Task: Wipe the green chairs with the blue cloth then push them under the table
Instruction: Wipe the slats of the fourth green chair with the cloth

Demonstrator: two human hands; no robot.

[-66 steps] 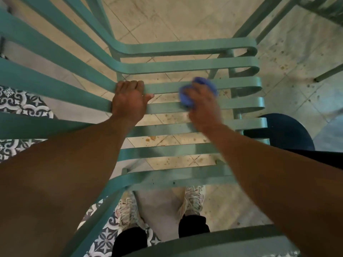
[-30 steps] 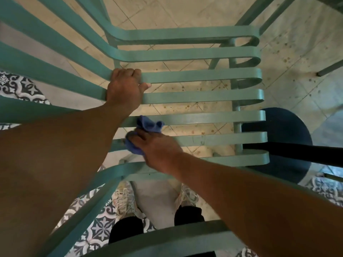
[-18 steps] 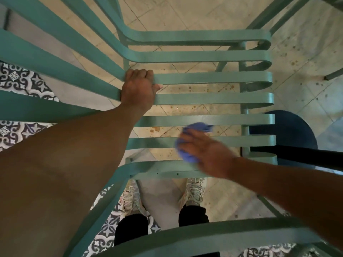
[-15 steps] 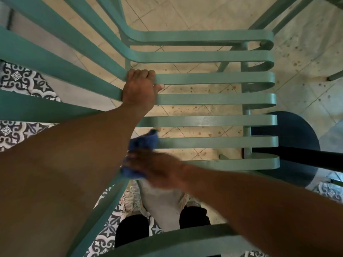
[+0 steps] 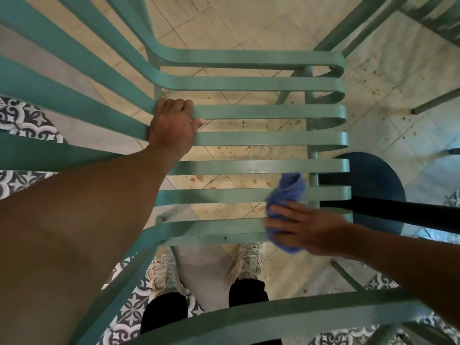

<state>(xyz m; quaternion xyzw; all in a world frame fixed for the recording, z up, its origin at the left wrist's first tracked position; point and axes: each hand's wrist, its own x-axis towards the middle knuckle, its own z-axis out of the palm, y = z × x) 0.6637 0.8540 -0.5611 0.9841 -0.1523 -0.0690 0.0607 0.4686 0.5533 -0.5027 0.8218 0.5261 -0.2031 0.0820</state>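
Green chair, seat slats, wiping in hand.
Right hand grasps the bunched blue cloth on the chair's near slats, at the seat's right edge; left hand clenched over a slat at the seat's back, steadying. Judged: wipe step, push-in not begun. Next calls for covering the remaining slats. Below the chair: speckled pale tile floor, patterned tile at left, a dark round base just right. Second chair beyond, far right.
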